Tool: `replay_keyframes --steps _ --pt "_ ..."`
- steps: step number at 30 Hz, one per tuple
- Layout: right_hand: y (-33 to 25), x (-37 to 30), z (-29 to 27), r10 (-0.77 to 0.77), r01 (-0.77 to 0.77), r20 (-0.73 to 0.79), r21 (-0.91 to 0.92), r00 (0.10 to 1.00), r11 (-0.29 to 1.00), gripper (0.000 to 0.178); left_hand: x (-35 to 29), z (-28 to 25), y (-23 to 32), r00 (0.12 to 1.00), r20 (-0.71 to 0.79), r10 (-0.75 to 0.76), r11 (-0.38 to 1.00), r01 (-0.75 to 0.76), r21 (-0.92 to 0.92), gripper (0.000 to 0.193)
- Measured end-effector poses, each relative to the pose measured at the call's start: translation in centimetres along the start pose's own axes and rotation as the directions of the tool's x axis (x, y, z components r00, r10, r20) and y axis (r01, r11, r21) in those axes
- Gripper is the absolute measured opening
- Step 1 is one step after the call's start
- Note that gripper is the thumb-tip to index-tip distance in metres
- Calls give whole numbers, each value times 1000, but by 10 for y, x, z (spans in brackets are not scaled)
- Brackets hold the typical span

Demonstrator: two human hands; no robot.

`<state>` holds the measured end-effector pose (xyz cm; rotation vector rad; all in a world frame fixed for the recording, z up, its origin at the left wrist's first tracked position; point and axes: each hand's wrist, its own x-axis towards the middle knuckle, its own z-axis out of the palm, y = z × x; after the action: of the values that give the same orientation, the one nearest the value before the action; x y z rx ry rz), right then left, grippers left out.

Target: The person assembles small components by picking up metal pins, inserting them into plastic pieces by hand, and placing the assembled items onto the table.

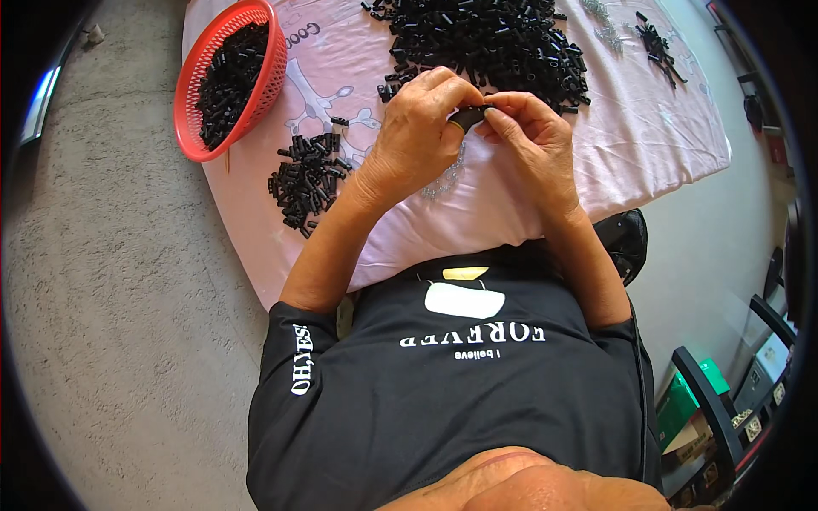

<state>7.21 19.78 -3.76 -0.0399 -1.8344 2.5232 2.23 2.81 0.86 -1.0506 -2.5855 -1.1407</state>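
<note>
My left hand and my right hand meet above the table's near half, fingers pinched together. Between their fingertips is a small black part, mostly covered by the fingers, so its shape is unclear. A black finger cover with a yellow rim sits on a digit of my left hand. Under the hands lies a small heap of clear, shiny bits. Just beyond the fingers spreads a large pile of short black tubes. A smaller pile of black tubular pieces lies left of my left forearm.
A red plastic basket of black pieces stands at the table's left edge. More clear bits and a cluster of thin black pieces lie far right. A pink cloth covers the table. Right of me are a dark chair frame and boxes.
</note>
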Motion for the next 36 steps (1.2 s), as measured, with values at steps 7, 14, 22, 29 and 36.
replay_keyframes --steps 7,14,22,29,36 --pt "-1 3 -7 59 -49 -68 137 996 989 15 -7 0 -12 990 24 -141 988 139 71 31" --pt "-1 3 -8 51 -40 -55 189 997 981 17 -15 -10 -9 989 69 -133 984 124 129 30" --pt "-1 2 -5 30 -24 -39 146 999 989 18 -27 -14 4 965 207 -159 974 119 191 24" --pt "0 1 -6 23 -20 -28 91 999 996 17 -27 -12 6 960 225 -168 962 110 252 24" --pt "1 2 -7 34 -35 7 97 999 995 17 -25 -13 6 973 145 -178 981 163 110 18"
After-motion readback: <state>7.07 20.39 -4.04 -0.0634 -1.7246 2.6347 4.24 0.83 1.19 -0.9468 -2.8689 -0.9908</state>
